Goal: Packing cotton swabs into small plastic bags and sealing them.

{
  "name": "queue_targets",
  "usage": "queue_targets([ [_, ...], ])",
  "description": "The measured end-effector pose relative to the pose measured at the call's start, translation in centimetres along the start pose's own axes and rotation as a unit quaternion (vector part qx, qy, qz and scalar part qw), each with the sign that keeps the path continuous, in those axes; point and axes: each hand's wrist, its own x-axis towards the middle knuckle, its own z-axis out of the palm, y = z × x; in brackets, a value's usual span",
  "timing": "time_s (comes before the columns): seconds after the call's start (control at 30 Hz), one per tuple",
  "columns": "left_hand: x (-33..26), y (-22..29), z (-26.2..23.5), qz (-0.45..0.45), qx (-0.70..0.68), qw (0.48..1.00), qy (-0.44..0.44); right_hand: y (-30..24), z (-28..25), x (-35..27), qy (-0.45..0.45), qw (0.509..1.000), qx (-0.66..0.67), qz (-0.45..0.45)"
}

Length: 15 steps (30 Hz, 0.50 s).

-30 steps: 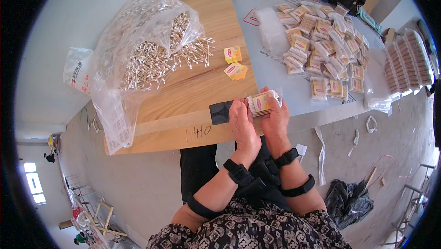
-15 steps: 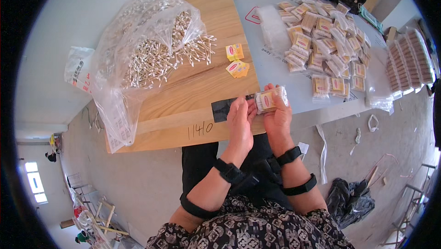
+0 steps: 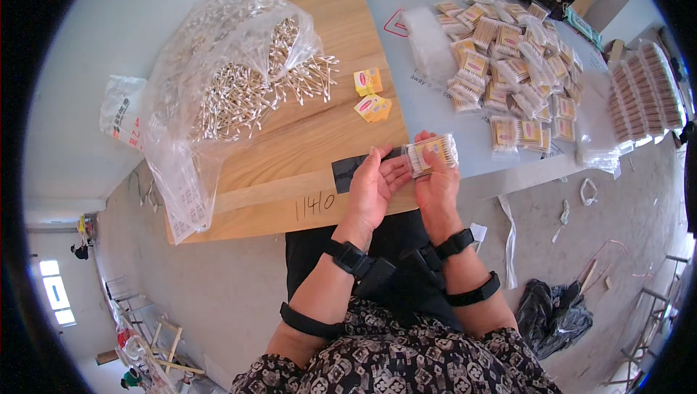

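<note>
My right hand (image 3: 438, 189) grips a small clear packet of cotton swabs (image 3: 430, 156) with a yellow card inside, thumb across its front. Beside it my left hand (image 3: 375, 189) is turned partly palm up, fingers spread and reaching toward the packet's left end; whether the fingertips touch it I cannot tell. Both hands are over the front edge of the wooden board (image 3: 319, 154), near a strip of black tape (image 3: 347, 175). Two small stacks of yellow cards (image 3: 372, 108) lie beyond my left hand.
A large clear bag (image 3: 181, 53) spills loose cotton swabs (image 3: 236, 100) at the left. Filled packets (image 3: 501, 60) are heaped on the grey sheet at the right, near empty clear bags (image 3: 428, 42). Bundled packs (image 3: 645, 96) stand far right. A black plastic bag (image 3: 555, 318) lies on the floor.
My left hand has rolled more palm up, and its fingers have opened away from the packet. My right hand still holds the packet, now tilted slightly differently.
</note>
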Motion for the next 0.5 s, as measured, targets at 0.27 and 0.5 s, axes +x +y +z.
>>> queue_targets([
  [0.27,-0.1,1.0,0.4,-0.029,-0.071,0.997,0.016,-0.6,-0.1,0.7,-0.016,0.995,0.092,0.038],
  [0.5,1.1,0.6,1.2,-0.034,-0.003,0.999,-0.011,-0.1,-0.4,0.7,-0.031,0.999,0.023,0.016],
])
